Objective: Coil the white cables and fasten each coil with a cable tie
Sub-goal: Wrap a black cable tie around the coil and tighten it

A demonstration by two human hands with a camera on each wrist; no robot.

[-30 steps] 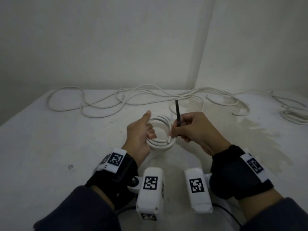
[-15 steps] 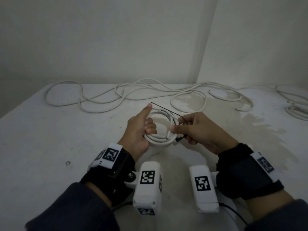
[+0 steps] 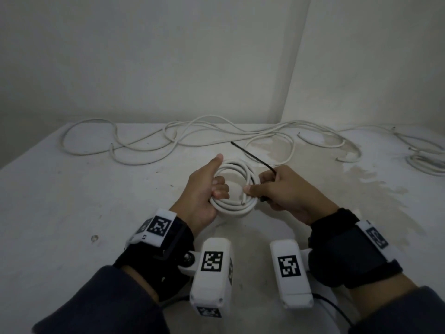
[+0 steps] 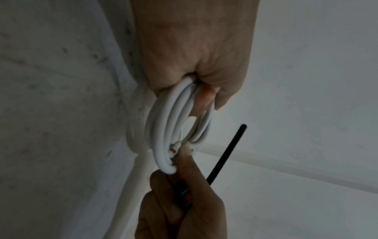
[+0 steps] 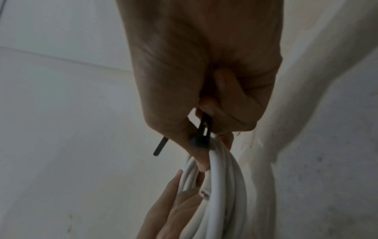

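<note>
My left hand (image 3: 201,191) grips white coil (image 3: 237,203) above table (image 3: 72,201); my right hand (image 3: 286,191) pinches black tie (image 3: 252,156) against coil's right side.

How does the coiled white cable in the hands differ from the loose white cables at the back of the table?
The coiled cable is wound into a small, tight ring; the loose cables sprawl in wide, open curves. The coiled cable is gripped by the left hand, with the right hand holding a black cable tie at its side; the loose cables lie untouched on the table. Both look white and similarly thick.
</note>
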